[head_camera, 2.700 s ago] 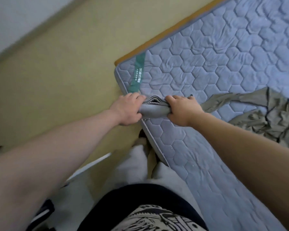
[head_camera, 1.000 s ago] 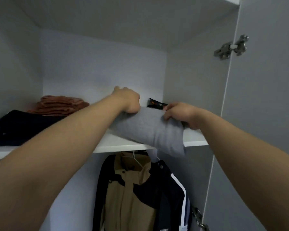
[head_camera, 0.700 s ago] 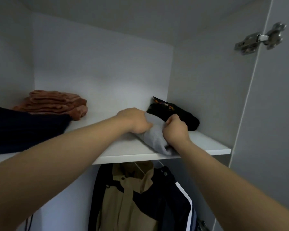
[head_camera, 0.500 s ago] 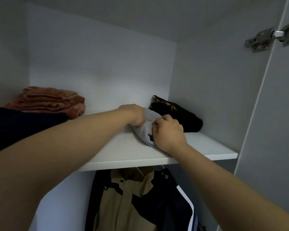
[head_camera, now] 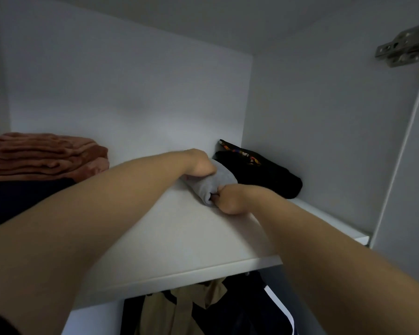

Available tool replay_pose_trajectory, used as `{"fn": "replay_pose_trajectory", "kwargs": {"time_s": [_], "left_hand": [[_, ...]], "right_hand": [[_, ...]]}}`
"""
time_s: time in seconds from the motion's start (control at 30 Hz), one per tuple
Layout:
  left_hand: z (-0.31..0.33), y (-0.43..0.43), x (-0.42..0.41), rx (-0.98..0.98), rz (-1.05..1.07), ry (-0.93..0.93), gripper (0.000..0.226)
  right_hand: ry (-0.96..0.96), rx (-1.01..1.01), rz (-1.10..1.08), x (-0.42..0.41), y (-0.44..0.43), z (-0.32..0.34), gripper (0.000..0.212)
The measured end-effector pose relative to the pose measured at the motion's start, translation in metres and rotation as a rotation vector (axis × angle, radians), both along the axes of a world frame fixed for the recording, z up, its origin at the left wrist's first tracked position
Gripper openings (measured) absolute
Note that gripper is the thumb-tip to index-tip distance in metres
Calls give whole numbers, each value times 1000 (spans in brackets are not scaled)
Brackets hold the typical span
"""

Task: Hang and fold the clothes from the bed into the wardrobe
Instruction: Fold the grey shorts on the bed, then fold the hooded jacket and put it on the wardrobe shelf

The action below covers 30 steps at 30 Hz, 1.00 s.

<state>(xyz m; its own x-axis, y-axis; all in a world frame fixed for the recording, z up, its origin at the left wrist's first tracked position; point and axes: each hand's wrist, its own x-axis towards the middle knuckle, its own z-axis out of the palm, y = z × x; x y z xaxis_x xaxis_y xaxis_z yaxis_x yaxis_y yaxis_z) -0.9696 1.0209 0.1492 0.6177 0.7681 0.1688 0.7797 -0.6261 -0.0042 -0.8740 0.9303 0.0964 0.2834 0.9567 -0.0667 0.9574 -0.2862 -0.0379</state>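
Observation:
A folded grey garment lies on the white upper wardrobe shelf, pushed in beside a folded black garment with a coloured print. My left hand grips the grey garment's far left end with curled fingers. My right hand grips its near end, fingers curled round the fold. The garment's underside and my fingertips are hidden.
A stack of folded rust-pink fabric and a dark navy garment lie at the shelf's left. Below the shelf hang a tan jacket and a dark jacket. The open door with a metal hinge stands at the right.
I carried the folded grey garment from the bed to the wardrobe shelf. Over the last second both hands pushed it deeper onto the shelf, up against the black garment.

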Motion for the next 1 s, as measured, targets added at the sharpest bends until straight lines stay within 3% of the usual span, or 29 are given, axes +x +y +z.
{"fn": "replay_pose_trajectory", "kwargs": {"time_s": [0.2,0.3,0.4,0.5,0.57,0.63,0.7,0.9,1.0], "left_hand": [[-14,9,-8,26,14,253,45],[-20,1,-12,36,36,265,47],[-13,-20,-13,35,-30,271,23],[5,-55,-11,-3,-83,197,9],[18,-84,-10,92,-119,110,25],[29,-114,-6,217,-168,-30,11],[37,-150,6,305,-253,-99,16],[44,-313,35,438,-633,-224,34],[33,-390,46,390,-872,-350,35]], "right_hand": [[141,113,-85,11,32,-13,52],[156,175,-77,8,25,-16,52],[120,243,-15,6,6,-11,45],[162,504,-80,10,-23,5,32],[206,686,-185,15,-51,18,24],[270,851,-259,16,-89,29,30],[359,988,-299,16,-135,31,36],[306,1346,-512,16,-304,11,34],[237,1529,-703,11,-399,-18,36]]}}
